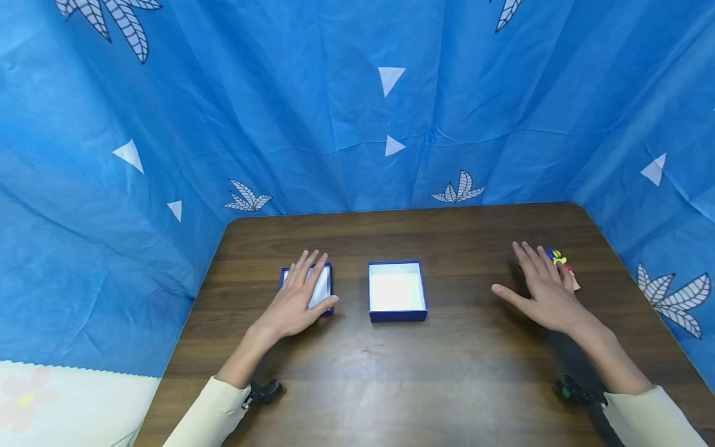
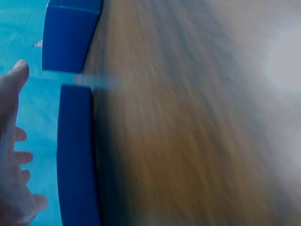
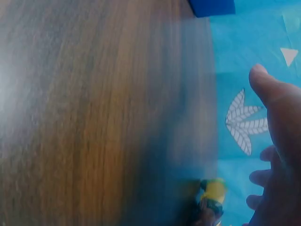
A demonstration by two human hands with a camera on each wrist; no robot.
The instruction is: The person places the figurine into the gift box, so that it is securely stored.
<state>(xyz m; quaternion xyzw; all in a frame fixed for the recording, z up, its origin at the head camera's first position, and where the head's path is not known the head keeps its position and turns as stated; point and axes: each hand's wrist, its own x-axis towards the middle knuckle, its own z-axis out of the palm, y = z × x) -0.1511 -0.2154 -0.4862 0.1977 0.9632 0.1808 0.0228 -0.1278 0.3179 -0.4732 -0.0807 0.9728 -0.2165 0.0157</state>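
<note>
I count two boxes on the table (image 1: 424, 385): a middle blue box (image 1: 398, 316), bare white floor showing, and a left blue box (image 1: 323, 288) partly hidden below my left hand (image 1: 298, 307). My right hand (image 1: 547, 297) partly covers uncountable colourful pieces (image 1: 559, 258). Both hands are spread, released.

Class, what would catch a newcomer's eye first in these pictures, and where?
Probably the blue cloth with white triangles behind the wooden table. Next, the open blue box with a white inside, midway across the table. Then the left hand partly hiding a blue-edged box or lid, and the right hand near small colourful pieces at the table's right.
</note>
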